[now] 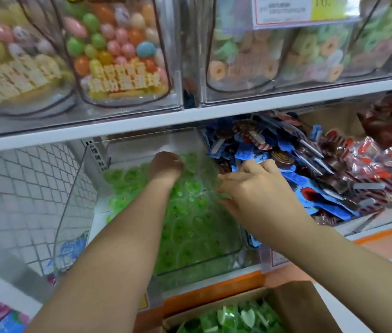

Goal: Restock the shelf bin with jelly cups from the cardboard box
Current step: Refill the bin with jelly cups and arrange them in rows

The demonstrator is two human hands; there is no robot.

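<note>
Left hand (166, 168): I have it reaching deep into the shelf bin (237, 246), knuckles toward the camera and fingers curled down among the jelly cups (190, 227). The fingertips are hidden, so I cannot tell whether they hold anything.

Right hand (259, 186): the thumb and curled fingers pinch together on green jelly cups beside the bin's right wall.

The bin is clear-walled and sits on the lower shelf, tilted toward me. The green jelly cups cover its floor from the back to the front wall, under both forearms.

Cardboard box (296, 306): it is open at the lower right, below the shelf edge, with more green cups (238, 318) inside.

To the right of the bin lies a heap of blue-wrapped sweets (322, 198), touching its wall, and beyond that red-wrapped packets (382, 164). A wire grid panel (21, 188) stands to the left.

Above the white shelf board (238, 109), clear tubs hold coloured egg-shaped candies (118, 44) and ring candies (274, 56), with a price label (305, 8) at the top.
</note>
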